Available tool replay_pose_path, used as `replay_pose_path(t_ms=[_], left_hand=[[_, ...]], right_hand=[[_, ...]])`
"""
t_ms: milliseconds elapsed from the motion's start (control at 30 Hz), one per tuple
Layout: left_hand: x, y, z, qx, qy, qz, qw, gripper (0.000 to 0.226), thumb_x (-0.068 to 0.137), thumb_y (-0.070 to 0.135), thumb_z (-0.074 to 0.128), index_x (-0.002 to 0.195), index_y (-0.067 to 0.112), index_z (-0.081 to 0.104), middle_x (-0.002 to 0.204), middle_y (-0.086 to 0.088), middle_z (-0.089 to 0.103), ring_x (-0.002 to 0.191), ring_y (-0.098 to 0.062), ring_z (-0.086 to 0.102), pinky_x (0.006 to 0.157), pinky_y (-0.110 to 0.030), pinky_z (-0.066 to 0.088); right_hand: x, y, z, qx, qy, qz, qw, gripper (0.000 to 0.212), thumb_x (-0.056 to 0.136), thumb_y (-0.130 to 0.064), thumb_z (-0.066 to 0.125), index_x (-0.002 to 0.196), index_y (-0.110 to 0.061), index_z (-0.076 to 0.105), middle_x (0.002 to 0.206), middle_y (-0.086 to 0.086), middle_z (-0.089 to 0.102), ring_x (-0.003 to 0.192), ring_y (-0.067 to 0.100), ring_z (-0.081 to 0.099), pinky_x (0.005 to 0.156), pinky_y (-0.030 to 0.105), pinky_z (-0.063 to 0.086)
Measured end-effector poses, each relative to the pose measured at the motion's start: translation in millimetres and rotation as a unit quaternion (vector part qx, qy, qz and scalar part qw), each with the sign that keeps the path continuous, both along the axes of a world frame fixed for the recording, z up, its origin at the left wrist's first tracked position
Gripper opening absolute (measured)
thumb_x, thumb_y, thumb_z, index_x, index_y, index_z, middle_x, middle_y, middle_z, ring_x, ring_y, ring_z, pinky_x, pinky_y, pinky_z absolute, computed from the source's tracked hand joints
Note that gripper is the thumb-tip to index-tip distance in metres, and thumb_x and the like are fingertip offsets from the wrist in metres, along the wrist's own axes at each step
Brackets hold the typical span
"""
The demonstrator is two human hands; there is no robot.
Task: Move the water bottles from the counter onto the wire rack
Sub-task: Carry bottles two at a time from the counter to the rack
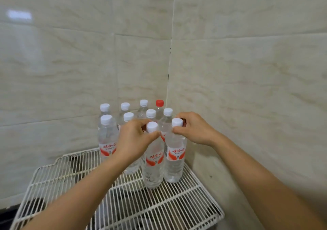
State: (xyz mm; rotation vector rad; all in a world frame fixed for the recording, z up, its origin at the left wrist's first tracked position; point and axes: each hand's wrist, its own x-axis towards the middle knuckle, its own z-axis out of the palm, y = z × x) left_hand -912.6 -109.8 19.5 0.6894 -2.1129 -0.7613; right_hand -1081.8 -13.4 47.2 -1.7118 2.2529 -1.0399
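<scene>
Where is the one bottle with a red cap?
In the head view, the clear plastic red-capped bottle stands at the back right of the group, by the tiled wall corner.

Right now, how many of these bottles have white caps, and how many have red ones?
White-capped bottles: 9
Red-capped bottles: 1
Total: 10

Upright water bottles [108, 137] pack the far right corner of the wire rack [159, 210], shut in by the tiled back wall [62, 66] and the right wall [247, 73], leaving passage only from above and over the rack's open front and left wires.
</scene>
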Motion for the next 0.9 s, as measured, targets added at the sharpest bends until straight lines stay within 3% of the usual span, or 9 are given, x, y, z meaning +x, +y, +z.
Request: replay_pose_path(t_ms=[100,267,467,533,633,733,833,900], left_hand=[[-10,-4,-5,-0.009,0.002,0.022,1.000,0.013,0.077,0.029,0.074,0.074,0.016,0.071,0.048,0.006,0.048,0.043,-0.003,0.038,0.048,-0.020,0.033],[-17,-3,-8,-0.020,0.026,0.017,0.999,0.008,0.077,0.022,0.075,0.070,0.022,0.071,0.044,0.010,0.049,0.045,0.000,0.043,0.046,-0.013,0.036],[-24,-5,-12,-0.010,0.027,0.031,0.999,0.007,0.078,0.022,0.075,0.083,0.017,0.075,0.050,0.011,0.053,0.048,0.002,0.047,0.049,-0.010,0.038],[-25,-5,-14,-0.009,0.023,0.030,0.999,0.013,0.080,0.024,0.075,0.091,0.020,0.075,0.057,0.013,0.059,0.051,0.007,0.051,0.050,-0.009,0.039],[-24,-2,-20,-0.019,0.025,0.048,0.998,0.024,0.081,0.030,0.073,0.104,0.024,0.073,0.072,0.014,0.065,0.058,0.010,0.052,0.052,-0.010,0.035],[-24,1,-26,-0.010,0.036,0.064,0.997,0.030,0.082,0.032,0.071,0.111,0.025,0.070,0.084,0.009,0.064,0.064,0.003,0.048,0.059,-0.013,0.034],[-27,3,-30,-0.009,0.029,0.073,0.997,0.033,0.083,0.034,0.070,0.114,0.026,0.069,0.099,0.002,0.067,0.076,-0.005,0.049,0.067,-0.021,0.039],[-27,6,-29,-0.010,0.027,0.075,0.997,0.034,0.084,0.032,0.069,0.117,0.025,0.067,0.101,0.003,0.065,0.083,-0.009,0.049,0.067,-0.016,0.036]], right_hand=[[-10,-8,-6,0.004,-0.019,0.014,1.000,0.024,0.078,-0.016,0.068,0.062,-0.018,0.049,0.063,-0.005,0.046,0.059,0.011,0.042,0.058,0.030,0.035],[-19,-15,-7,0.008,-0.028,0.025,0.999,0.024,0.079,-0.015,0.067,0.063,-0.018,0.050,0.062,-0.006,0.047,0.058,0.009,0.042,0.056,0.028,0.034],[-24,-17,-9,0.020,-0.031,0.031,0.999,0.020,0.078,-0.017,0.067,0.066,-0.011,0.052,0.063,-0.003,0.047,0.058,0.010,0.042,0.057,0.028,0.034],[-24,-16,-13,0.014,-0.030,0.024,0.999,0.020,0.078,-0.020,0.067,0.069,-0.007,0.054,0.065,-0.003,0.049,0.060,0.011,0.043,0.059,0.031,0.035],[-25,-15,-21,-0.008,-0.036,0.007,0.999,0.019,0.077,-0.026,0.066,0.065,-0.018,0.053,0.063,-0.009,0.050,0.059,0.009,0.045,0.060,0.031,0.038],[-25,-15,-27,-0.019,-0.047,-0.014,0.999,0.018,0.071,-0.034,0.064,0.062,-0.024,0.051,0.059,-0.010,0.050,0.059,0.009,0.046,0.060,0.033,0.039],[-21,-13,-26,-0.021,-0.048,-0.012,0.999,0.020,0.076,-0.027,0.065,0.062,-0.024,0.051,0.059,-0.009,0.049,0.057,0.007,0.044,0.058,0.030,0.038],[-20,-11,-26,-0.025,-0.050,-0.004,0.998,0.018,0.080,-0.025,0.065,0.066,-0.022,0.054,0.061,-0.009,0.051,0.057,0.006,0.045,0.059,0.029,0.039]])
